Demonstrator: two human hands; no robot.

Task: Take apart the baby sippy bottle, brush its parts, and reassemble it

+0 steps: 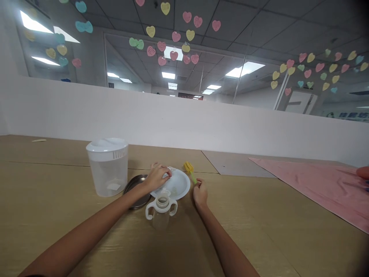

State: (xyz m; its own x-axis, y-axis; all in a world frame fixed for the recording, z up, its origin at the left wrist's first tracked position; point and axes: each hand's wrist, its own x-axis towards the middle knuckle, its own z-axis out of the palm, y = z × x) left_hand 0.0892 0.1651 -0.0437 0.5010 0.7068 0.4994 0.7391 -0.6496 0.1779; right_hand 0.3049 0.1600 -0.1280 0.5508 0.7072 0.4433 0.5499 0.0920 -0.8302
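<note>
My right hand (200, 193) is closed around the green handle of a small brush (188, 167) with a yellow head, which points up and away from me. My left hand (157, 177) reaches over a white plate (182, 187), fingers curled together above its left side; what they hold, if anything, is too small to make out. Something clear and pale lies in the plate. In front of it stands a clear baby bottle (161, 215), uncapped, with a white two-handled ring round its neck. A round metal dish (135, 181) sits partly under my left forearm.
A translucent tub (108, 169) with a white lid stands on the left of the brown tabletop (259, 215). A pink cloth (319, 184) covers the right side, where something orange (362, 172) enters at the edge. Behind runs a white low wall (173, 123) under glass.
</note>
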